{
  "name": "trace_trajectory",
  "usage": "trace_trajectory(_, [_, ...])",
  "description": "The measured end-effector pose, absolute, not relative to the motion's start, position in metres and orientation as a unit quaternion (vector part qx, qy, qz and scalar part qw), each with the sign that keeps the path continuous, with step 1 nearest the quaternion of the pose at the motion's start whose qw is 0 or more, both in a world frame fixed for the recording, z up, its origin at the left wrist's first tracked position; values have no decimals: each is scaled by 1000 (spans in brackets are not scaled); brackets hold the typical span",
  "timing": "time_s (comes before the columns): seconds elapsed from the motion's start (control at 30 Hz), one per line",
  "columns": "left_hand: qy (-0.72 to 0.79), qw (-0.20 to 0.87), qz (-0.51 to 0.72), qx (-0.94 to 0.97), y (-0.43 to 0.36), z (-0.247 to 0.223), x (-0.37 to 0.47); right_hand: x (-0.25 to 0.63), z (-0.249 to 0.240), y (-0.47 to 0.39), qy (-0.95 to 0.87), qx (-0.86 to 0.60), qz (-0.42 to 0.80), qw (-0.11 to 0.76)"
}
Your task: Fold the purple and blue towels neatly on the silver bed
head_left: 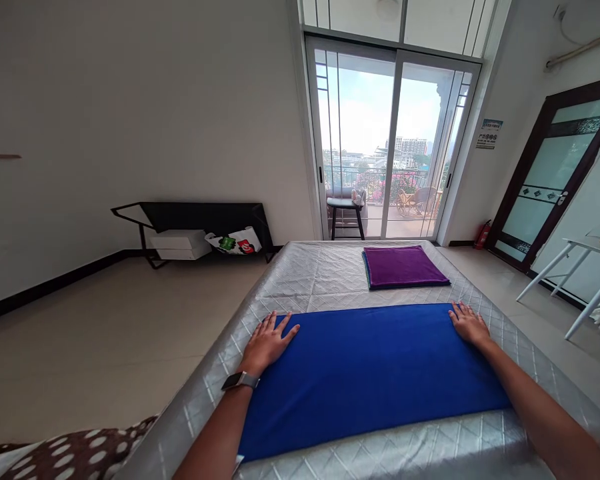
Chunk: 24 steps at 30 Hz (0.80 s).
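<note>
A blue cloth (pixel 380 367) lies spread flat across a silver-grey quilted mattress (pixel 285 287). My left hand (pixel 267 341) rests on the cloth's far left corner, fingers spread, with a watch on the wrist. On the far right corner lies my right hand (pixel 470 324), its fingers stretched out flat. Neither hand grips anything. Beyond the blue cloth, a folded purple cloth (pixel 405 267) sits on the mattress in a neat stack, with a darker layer showing at its edges.
A black-framed rack (pixel 205 217) with white boxes (pixel 180 245) and a printed bag (pixel 235 241) stands by the left wall. Polka-dot fabric (pixel 80 453) lies at lower left. A white table (pixel 593 247) stands right. Behind are a sliding glass door (pixel 395 147) and a stool (pixel 346 203).
</note>
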<state>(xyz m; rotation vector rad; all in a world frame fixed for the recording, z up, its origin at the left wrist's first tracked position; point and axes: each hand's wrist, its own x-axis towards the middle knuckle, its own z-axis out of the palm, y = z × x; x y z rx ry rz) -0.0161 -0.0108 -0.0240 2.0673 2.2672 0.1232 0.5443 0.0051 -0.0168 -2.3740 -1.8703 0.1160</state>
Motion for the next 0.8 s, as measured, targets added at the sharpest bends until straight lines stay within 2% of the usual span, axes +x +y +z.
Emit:
trace_trajectory(0.17, [741, 43, 32, 670, -13, -20, -15, 514, 6, 5, -605, -794, -53, -21])
trace_trajectory(0.27, [739, 41, 31, 672, -13, -21, -16, 459, 18, 2, -657, -749, -87, 3])
trace_trajectory(0.43, [737, 31, 36, 674, -11, -26, -20, 339, 13, -7, -804, -591, 34, 63])
trace_trajectory(0.53, [735, 27, 32, 677, -12, -26, -22, 298, 3, -11, -833, -543, 90, 61])
trace_trajectory(0.67, [735, 27, 24, 678, -13, -27, -22, 306, -5, -9, -819, -559, 119, 42])
trace_trajectory(0.8, [737, 28, 23, 674, -12, -28, -24, 372, -8, -7, -787, -609, 94, 23])
